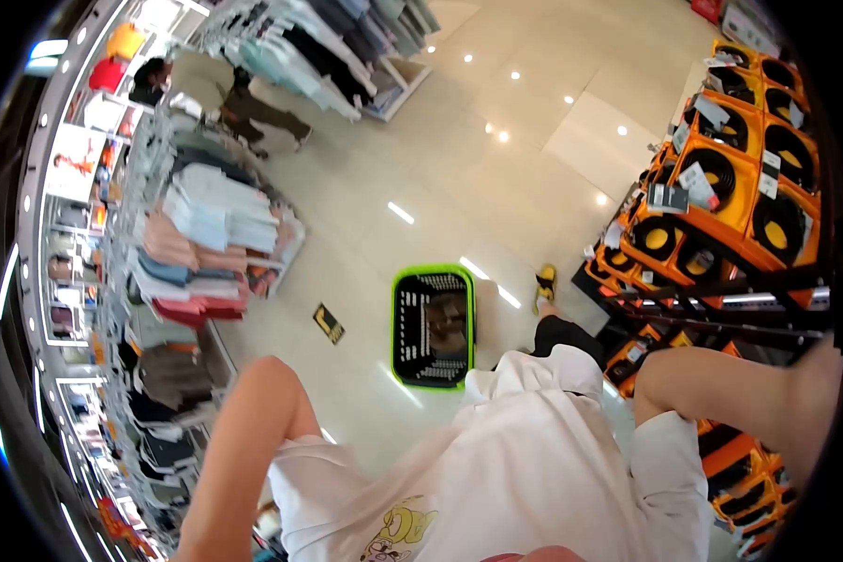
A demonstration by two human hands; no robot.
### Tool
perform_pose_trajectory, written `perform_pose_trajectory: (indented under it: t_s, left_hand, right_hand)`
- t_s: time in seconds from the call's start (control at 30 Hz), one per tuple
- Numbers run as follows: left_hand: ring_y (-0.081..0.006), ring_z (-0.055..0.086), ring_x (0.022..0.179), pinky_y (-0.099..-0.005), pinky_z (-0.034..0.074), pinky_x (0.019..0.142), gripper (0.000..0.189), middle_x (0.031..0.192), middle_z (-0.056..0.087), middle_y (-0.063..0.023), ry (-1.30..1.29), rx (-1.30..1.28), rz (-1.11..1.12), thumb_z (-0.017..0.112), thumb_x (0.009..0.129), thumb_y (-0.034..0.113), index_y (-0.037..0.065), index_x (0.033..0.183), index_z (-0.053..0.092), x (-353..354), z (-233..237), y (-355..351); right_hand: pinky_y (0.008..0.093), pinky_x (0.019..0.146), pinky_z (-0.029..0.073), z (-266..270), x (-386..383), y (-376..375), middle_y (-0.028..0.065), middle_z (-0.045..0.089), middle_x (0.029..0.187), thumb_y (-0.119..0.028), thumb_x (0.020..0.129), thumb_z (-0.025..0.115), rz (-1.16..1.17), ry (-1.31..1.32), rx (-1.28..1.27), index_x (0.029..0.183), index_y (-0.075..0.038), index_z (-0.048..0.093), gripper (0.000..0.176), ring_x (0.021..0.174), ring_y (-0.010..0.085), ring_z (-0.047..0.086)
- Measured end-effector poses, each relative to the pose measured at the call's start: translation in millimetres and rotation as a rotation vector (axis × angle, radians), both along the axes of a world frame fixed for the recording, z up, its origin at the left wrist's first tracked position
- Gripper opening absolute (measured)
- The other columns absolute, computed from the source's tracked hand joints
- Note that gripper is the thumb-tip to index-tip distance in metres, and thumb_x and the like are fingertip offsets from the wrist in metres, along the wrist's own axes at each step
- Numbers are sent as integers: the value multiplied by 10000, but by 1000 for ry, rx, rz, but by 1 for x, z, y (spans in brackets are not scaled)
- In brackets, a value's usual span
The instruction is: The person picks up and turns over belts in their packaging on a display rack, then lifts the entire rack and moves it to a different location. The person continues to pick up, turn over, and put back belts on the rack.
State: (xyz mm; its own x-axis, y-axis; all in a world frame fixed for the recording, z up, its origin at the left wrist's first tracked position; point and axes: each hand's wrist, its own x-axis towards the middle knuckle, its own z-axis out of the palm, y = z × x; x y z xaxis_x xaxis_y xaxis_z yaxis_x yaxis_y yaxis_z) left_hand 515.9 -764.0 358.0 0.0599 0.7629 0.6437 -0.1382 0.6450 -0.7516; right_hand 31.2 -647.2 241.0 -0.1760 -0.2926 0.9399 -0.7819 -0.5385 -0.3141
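Observation:
My left forearm runs down out of the bottom left of the head view, so my left hand is out of sight. At the right edge, my right hand (818, 398) shows only as a blurred part at the end of the forearm; its fingers cannot be made out. A black shopping basket (471, 323) with a bright green rim stands on the floor before me, apart from both arms. Inside it lies something dark brown (447, 323) that I cannot identify.
Clothes racks with hanging shirts (220, 211) line the left side, with another clothes rack (318, 51) farther ahead. Shelves of orange boxes with black coiled goods (712, 178) stand close on the right. A person (206, 84) bends beside the racks. A floor sticker (328, 323) lies left of the basket.

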Motion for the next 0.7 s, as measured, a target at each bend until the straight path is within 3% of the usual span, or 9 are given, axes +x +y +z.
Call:
perform_pose_trajectory:
  t_s: [0.13, 0.17, 0.23, 0.33, 0.4, 0.47, 0.5, 0.6, 0.7]
  left_hand:
    - [-230, 667, 1066, -400, 559, 858, 315, 1221, 700, -54, 54, 260, -97, 583, 1043, 327, 96, 1233, 682, -89, -59, -120]
    - [-362, 603, 1091, -542, 506, 977, 364, 1179, 574, -92, -145, 342, -549, 443, 1024, 377, 55, 1114, 587, -25, -93, -168]
    - [-327, 611, 1089, -478, 490, 998, 222, 1114, 603, -141, -156, 763, 243, 508, 981, 230, 43, 1053, 603, -123, -144, -223]
    - [-293, 626, 1110, -383, 475, 1000, 218, 1185, 679, -167, -618, 1465, 421, 631, 960, 74, -12, 1160, 648, -198, -258, -325]
    - [-294, 659, 1090, -390, 506, 947, 248, 1168, 709, -155, -801, 2085, 530, 610, 1023, 136, 8, 1231, 654, -207, -409, -379]
    - [-367, 698, 1078, -449, 543, 929, 332, 1170, 720, -224, -1182, 2070, 648, 587, 1038, 237, 10, 1274, 645, -167, -615, -401]
    - [-379, 679, 1126, -478, 531, 958, 397, 1209, 697, -253, -1391, 2167, 748, 585, 1030, 310, 20, 1297, 638, -161, -663, -379]
    - [-369, 677, 1116, -482, 525, 938, 395, 1217, 697, -229, -1888, 2255, 831, 583, 1022, 315, 34, 1293, 639, -168, -725, -332]
    - [-359, 674, 1106, -486, 520, 917, 392, 1225, 696, -206, -2029, 2289, 808, 580, 1013, 320, 48, 1289, 641, -199, -736, -352]
  right_hand:
    - [456, 1074, 466, -73, -18, -72, 225, 611, 1356, -309, 1014, 522, -214, -269, 57, 1233, 15, 646, 410, 1269, 347, 581]
    - [424, 1063, 470, -94, -17, -98, 221, 632, 1322, -231, 994, 560, -275, -326, 72, 1183, 46, 667, 352, 1255, 335, 593]
    - [410, 1077, 451, -122, -20, -138, 172, 629, 1317, -70, 920, 644, -276, -452, 195, 1129, 28, 668, 231, 1259, 295, 583]
    - [398, 1042, 471, -148, -38, -169, 161, 602, 1314, 14, 834, 711, -506, -416, 584, 1127, 8, 658, 298, 1213, 340, 597]
    - [422, 1057, 461, -161, -47, -171, 173, 579, 1352, -26, 841, 731, -527, -452, 676, 1156, 7, 651, 326, 1251, 361, 566]
    - [433, 1085, 436, -160, -55, -171, 185, 543, 1399, -72, 845, 749, -554, -465, 793, 1190, 4, 645, 368, 1289, 384, 525]
    - [446, 1113, 414, -161, -62, -169, 196, 510, 1441, -118, 848, 763, -575, -451, 834, 1215, -5, 647, 401, 1344, 397, 476]
    - [510, 1177, 334, -158, -82, -162, 206, 436, 1524, -159, 856, 773, -801, -402, 924, 1317, -30, 608, 506, 1453, 432, 343]
    - [549, 1196, 272, -165, -97, -165, 209, 393, 1565, -219, 877, 772, -1072, -481, 986, 1385, -49, 572, 572, 1483, 439, 288]
